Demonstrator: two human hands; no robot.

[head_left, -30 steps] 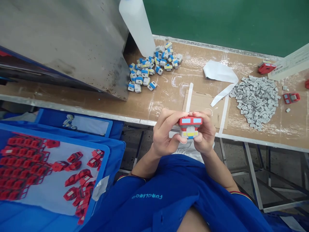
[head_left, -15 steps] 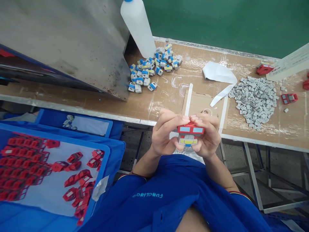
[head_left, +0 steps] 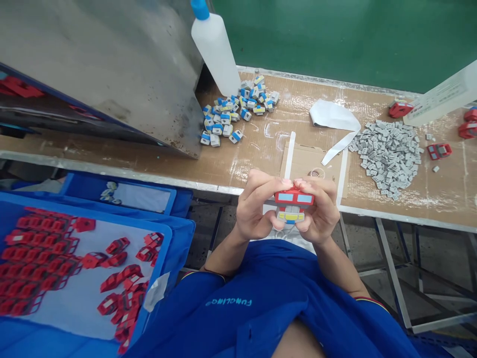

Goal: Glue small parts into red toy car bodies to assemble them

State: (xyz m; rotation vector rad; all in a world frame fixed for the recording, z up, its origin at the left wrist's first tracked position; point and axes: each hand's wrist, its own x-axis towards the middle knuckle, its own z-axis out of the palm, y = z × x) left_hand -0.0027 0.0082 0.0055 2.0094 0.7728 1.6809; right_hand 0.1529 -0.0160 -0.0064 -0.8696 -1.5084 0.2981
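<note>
head view | left hand [head_left: 255, 211] and right hand [head_left: 320, 214] clenched on toy [head_left: 293, 205], fingers pressing red shell [head_left: 294, 198] onto grey base [head_left: 290, 215] | toy held at bench edge [head_left: 261, 188], between tray [head_left: 169, 243] and grey pile [head_left: 389, 159]

Bright, flat light all round, glare flashing off the glossy patches on the bench [head_left: 266, 132], deep shadow on the floor [head_left: 203, 233] below, everything crisp, and the wide lens bowing the edges!

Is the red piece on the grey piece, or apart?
On: the red piece sits against the grey piece, no gap showing.
</note>
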